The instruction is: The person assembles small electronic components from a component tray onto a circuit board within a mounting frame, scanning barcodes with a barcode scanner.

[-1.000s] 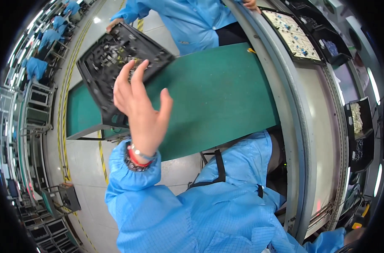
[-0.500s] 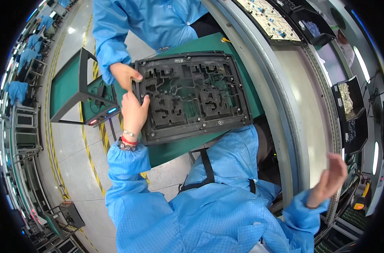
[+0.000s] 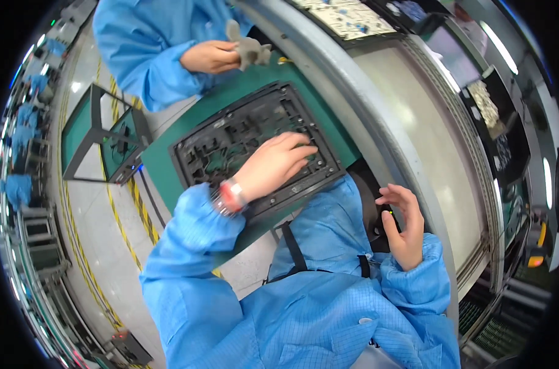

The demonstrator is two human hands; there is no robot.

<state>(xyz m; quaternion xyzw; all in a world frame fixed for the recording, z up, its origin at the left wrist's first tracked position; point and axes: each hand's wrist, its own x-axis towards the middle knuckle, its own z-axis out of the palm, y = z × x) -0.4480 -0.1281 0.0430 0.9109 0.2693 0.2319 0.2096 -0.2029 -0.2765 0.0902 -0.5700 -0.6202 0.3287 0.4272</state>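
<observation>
A black frame-like fixture [image 3: 199,132] with many cut-outs and screws along its rim lies slanted on a green board [image 3: 162,161]. My left hand [image 3: 273,163] reaches across it from the near side, fingers apart and slightly bent, with nothing seen in them. Whether the fingertips touch the fixture I cannot tell. My right hand [image 3: 405,224] is raised beside the metal rail, open, its thumb and fingers spread around bare air. At the far side, a co-worker's hand [image 3: 212,57] holds a grey, lumpy thing [image 3: 251,51] with knob-like ends above the board's edge.
A thick metal rail [image 3: 353,104] curves along my right, with a pale conveyor surface [image 3: 408,117] beyond. A cream board with small parts [image 3: 347,18] sits at its far end. Black bins hold pale parts [image 3: 485,107] farther right. At left stands a dark open frame [image 3: 95,141].
My left hand has left the fixture's left edge and moved right over it. The co-worker's hand has let go and now holds the grey thing. My right hand has come inward; the fixture sits more tilted.
</observation>
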